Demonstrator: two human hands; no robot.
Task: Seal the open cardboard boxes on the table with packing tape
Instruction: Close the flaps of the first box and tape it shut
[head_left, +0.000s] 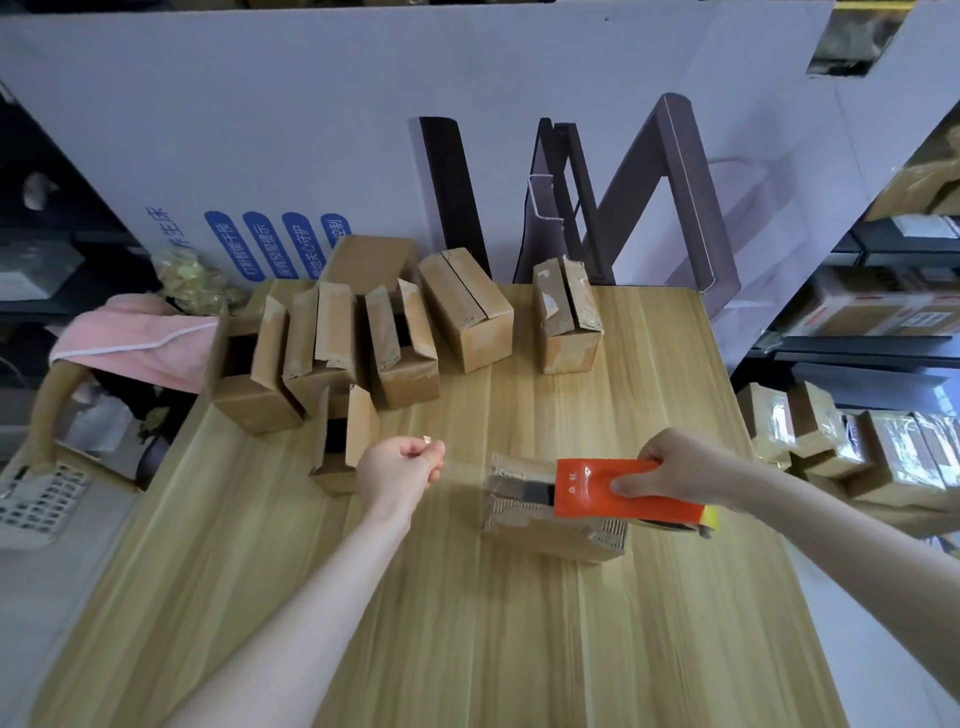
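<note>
Tabletop (519, 623): tape strip (465, 467) stretched over the box (550, 535).
Left hand (402, 470) pinches the strip end; right hand (670, 475) grips the orange dispenser (623, 493). Slack or skew risks wrinkled, off-seam tape.

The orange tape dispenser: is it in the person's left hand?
No, the orange tape dispenser is gripped by the right hand, while the left hand pinches the pulled-out tape end.
</note>
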